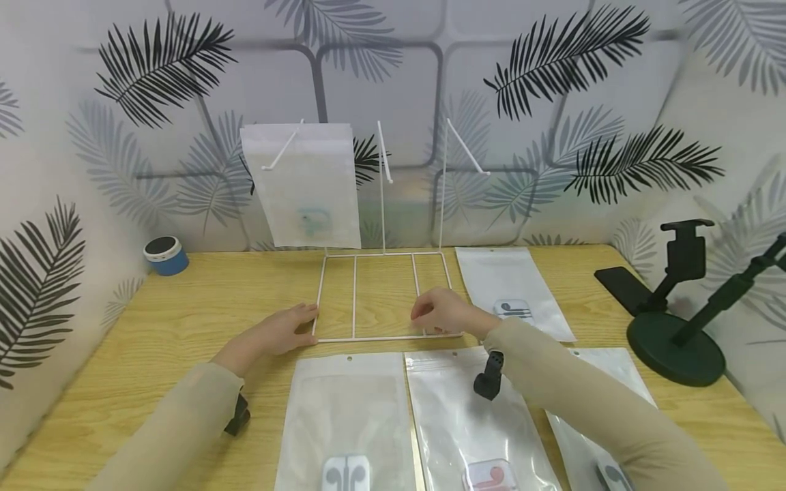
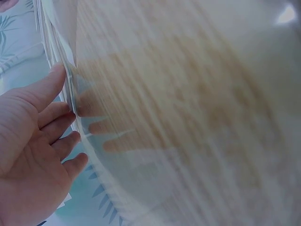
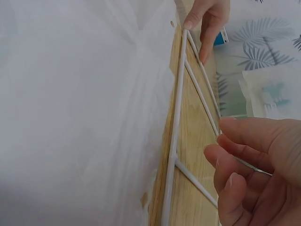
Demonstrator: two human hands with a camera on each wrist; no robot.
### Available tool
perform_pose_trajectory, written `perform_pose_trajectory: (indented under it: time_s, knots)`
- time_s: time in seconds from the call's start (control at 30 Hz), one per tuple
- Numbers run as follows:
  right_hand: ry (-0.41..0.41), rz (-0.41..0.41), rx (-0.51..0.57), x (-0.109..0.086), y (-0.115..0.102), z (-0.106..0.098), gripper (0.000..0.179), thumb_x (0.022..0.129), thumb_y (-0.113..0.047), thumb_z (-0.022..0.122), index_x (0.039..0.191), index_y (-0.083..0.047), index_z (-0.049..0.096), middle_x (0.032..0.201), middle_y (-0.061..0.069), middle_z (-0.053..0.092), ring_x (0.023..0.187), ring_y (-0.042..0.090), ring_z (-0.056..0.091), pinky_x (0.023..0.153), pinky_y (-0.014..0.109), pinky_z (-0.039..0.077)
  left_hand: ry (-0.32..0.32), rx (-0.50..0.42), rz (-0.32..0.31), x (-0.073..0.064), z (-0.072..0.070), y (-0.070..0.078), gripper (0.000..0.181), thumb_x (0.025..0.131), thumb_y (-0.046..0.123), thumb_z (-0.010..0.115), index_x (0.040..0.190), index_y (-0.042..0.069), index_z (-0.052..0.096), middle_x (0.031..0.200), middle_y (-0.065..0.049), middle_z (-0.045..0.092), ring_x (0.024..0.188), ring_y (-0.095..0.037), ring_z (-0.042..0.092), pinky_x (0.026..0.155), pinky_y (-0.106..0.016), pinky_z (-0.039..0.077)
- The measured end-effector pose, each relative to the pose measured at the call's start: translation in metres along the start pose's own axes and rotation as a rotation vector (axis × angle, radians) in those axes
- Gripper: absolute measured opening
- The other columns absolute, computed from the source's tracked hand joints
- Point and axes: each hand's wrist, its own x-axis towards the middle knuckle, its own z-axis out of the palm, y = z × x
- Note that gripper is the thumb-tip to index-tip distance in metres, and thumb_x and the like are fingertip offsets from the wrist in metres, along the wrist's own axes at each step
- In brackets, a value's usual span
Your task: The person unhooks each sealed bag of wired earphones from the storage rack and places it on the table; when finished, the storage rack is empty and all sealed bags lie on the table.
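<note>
A white wire display rack [image 1: 381,338] with three hooks stands on the wooden table. White zip pouches [image 1: 313,198] hang from its left hook; the middle hook [image 1: 385,164] and right hook [image 1: 468,146] are bare. At the front left corner of the rack base, my left hand [image 1: 279,331] touches the wire with relaxed fingers. My right hand [image 1: 445,312] is over the base's right side, fingers loosely curled, holding nothing. In front lie an earphone pouch [image 1: 350,409], one with pink earphones [image 1: 467,402], and a third [image 1: 608,372] partly under my right sleeve.
Another earphone pouch [image 1: 503,279] lies right of the rack. A black phone stand [image 1: 675,348] and a dark flat device [image 1: 623,290] are at the right. A blue round container [image 1: 167,256] sits back left. Leaf-patterned curtain surrounds the table [image 1: 227,293].
</note>
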Motion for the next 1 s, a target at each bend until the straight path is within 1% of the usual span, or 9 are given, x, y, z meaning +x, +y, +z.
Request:
perform_pose_trajectory:
  time_s: [0.07,0.23,0.33,0.5,0.57,0.73,0.83,1.0]
  knots:
    - [0.007,0.018,0.035,0.000,0.006,-0.005,0.008,0.085,-0.013,0.068,0.088,-0.006,0.066,0.070,0.003,0.057,0.050,0.013,0.044,0.042,0.023,0.036,0.002,0.002,0.004,0.000,0.000,0.001,0.062,0.092,0.021,0.059,0.139,-0.007,0.031,0.145,-0.023,0.026,0.133,-0.039,0.017,0.106,-0.052,0.019]
    - [0.009,0.030,0.067,-0.001,0.021,-0.014,0.010,0.085,-0.013,0.066,0.091,-0.004,0.065,0.067,0.003,0.053,0.049,0.013,0.042,0.043,0.024,0.037,0.003,0.008,0.000,-0.001,-0.001,0.001,0.062,0.092,0.021,0.058,0.140,-0.007,0.031,0.145,-0.024,0.026,0.133,-0.040,0.018,0.105,-0.052,0.019]
    - [0.011,0.041,0.056,-0.003,0.027,-0.016,0.012,0.085,-0.014,0.067,0.091,-0.004,0.066,0.067,0.001,0.053,0.050,0.013,0.042,0.044,0.024,0.040,0.004,0.014,0.001,-0.001,-0.001,0.000,0.062,0.092,0.021,0.058,0.139,-0.007,0.032,0.144,-0.024,0.026,0.133,-0.041,0.018,0.105,-0.052,0.019]
    - [0.004,0.052,0.030,-0.007,0.033,-0.016,0.013,0.086,-0.018,0.067,0.093,-0.006,0.067,0.077,0.000,0.058,0.056,0.012,0.046,0.049,0.025,0.044,0.002,0.021,0.002,0.000,0.000,0.000,0.062,0.092,0.022,0.059,0.139,-0.007,0.032,0.145,-0.024,0.026,0.133,-0.040,0.018,0.105,-0.052,0.020]
    - [-0.007,0.042,0.030,-0.008,0.035,-0.016,0.012,0.085,-0.017,0.067,0.092,-0.007,0.067,0.079,0.000,0.059,0.057,0.012,0.047,0.051,0.024,0.045,-0.001,0.018,-0.003,0.001,0.000,-0.001,0.062,0.092,0.022,0.059,0.140,-0.007,0.031,0.145,-0.023,0.026,0.133,-0.040,0.018,0.105,-0.052,0.020]
    - [-0.036,0.012,0.047,-0.009,0.039,-0.014,0.008,0.084,-0.013,0.068,0.088,-0.007,0.067,0.072,-0.001,0.057,0.055,0.011,0.045,0.048,0.022,0.041,-0.002,0.016,-0.002,0.001,0.000,-0.001,0.062,0.092,0.022,0.059,0.140,-0.006,0.031,0.145,-0.023,0.025,0.133,-0.040,0.018,0.105,-0.052,0.019]
    - [-0.038,-0.008,0.041,-0.008,0.041,-0.012,0.007,0.083,-0.012,0.069,0.086,-0.007,0.068,0.070,-0.002,0.057,0.055,0.010,0.045,0.048,0.022,0.039,-0.004,0.019,0.002,0.000,0.000,-0.001,0.062,0.092,0.022,0.059,0.140,-0.006,0.031,0.145,-0.023,0.025,0.133,-0.040,0.018,0.105,-0.052,0.020]
    - [-0.028,-0.039,0.024,-0.007,0.042,-0.010,0.005,0.080,-0.009,0.071,0.083,-0.006,0.069,0.071,-0.003,0.059,0.057,0.010,0.046,0.050,0.022,0.040,-0.001,0.017,0.006,0.001,-0.001,-0.001,0.062,0.092,0.022,0.059,0.140,-0.006,0.032,0.145,-0.023,0.026,0.133,-0.040,0.018,0.105,-0.052,0.020]
